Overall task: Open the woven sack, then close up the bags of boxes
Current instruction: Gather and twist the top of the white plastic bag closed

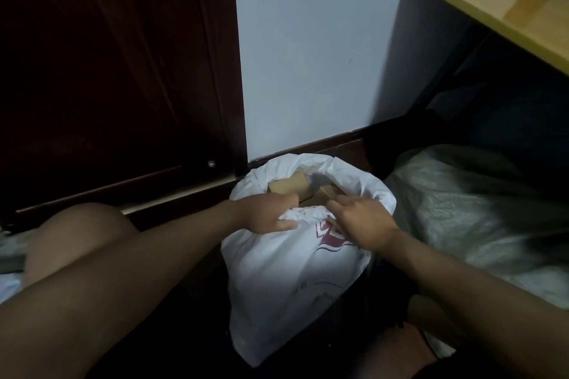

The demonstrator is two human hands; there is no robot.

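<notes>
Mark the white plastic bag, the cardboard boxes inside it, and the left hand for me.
white plastic bag point(286, 283), head view, on its front wall below the red print.
cardboard boxes point(292, 186), head view, on the box top in the bag's mouth.
left hand point(268, 214), head view, on the back of the hand.

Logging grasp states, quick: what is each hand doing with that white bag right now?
Left hand: holding the bunched near rim of the white plastic bag.
Right hand: fingers loosely bent over the bag's mouth; grip cannot be told.
</notes>
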